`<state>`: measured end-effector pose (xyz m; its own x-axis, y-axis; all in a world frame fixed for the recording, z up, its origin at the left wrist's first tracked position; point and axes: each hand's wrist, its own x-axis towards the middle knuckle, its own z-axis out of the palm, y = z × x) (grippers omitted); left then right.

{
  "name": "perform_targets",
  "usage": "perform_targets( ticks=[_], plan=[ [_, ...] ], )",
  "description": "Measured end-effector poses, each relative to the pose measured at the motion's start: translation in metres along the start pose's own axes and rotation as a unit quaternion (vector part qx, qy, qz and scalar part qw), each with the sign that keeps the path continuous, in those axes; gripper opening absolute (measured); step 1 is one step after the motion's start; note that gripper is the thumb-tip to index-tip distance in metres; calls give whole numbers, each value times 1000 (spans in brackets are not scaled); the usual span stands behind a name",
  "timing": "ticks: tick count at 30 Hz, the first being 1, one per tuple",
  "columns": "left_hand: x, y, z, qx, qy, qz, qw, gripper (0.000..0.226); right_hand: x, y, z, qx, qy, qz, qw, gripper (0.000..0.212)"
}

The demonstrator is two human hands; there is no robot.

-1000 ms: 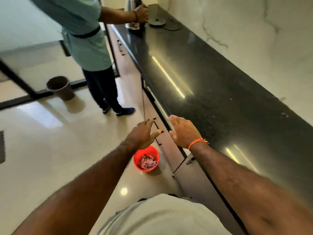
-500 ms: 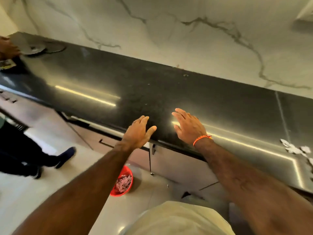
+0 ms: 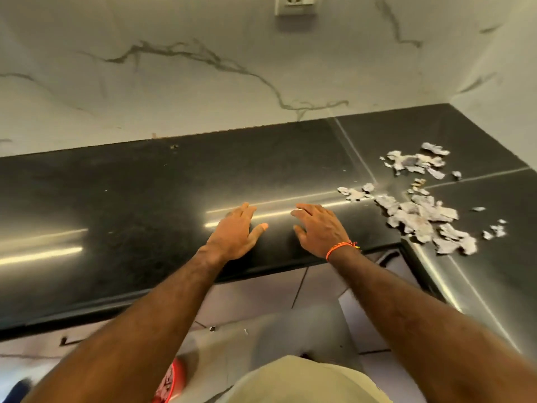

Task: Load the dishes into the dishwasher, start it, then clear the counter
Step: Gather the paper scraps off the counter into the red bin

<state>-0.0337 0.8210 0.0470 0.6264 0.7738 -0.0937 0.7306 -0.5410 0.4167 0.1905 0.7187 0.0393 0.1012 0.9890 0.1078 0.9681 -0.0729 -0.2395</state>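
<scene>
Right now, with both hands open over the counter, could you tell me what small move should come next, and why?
Probably slide the right hand rightward to the torn paper scraps and start gathering them: both hands are empty, the left hand is farther off, and the scraps litter the black counter.
</scene>
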Motion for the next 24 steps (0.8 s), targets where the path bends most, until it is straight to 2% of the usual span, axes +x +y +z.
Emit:
perform_targets(
  ticks=[8,12,15,17,20,24],
  plan=[
    [76,109,43,30,-49,103,993,75,-46,108,-27,-32,38,89,995,42],
    [108,158,66,44,-77,164,982,82,-68,153,-35,-41,90,162,982,44],
    [127,187,83,52,-79,194,977,90,-88,179,-34,-45,105,231,966,58],
    [139,199,97,60,-90,179,978,104,-100,193,-30,-45,99,268,957,71],
    [162,209,118,91,-125,162,975,125,-110,213,-28,-41,66,334,939,94],
    [193,221,138,126,-129,202,963,137,-106,235,-26,0,29,423,906,114]
  ],
)
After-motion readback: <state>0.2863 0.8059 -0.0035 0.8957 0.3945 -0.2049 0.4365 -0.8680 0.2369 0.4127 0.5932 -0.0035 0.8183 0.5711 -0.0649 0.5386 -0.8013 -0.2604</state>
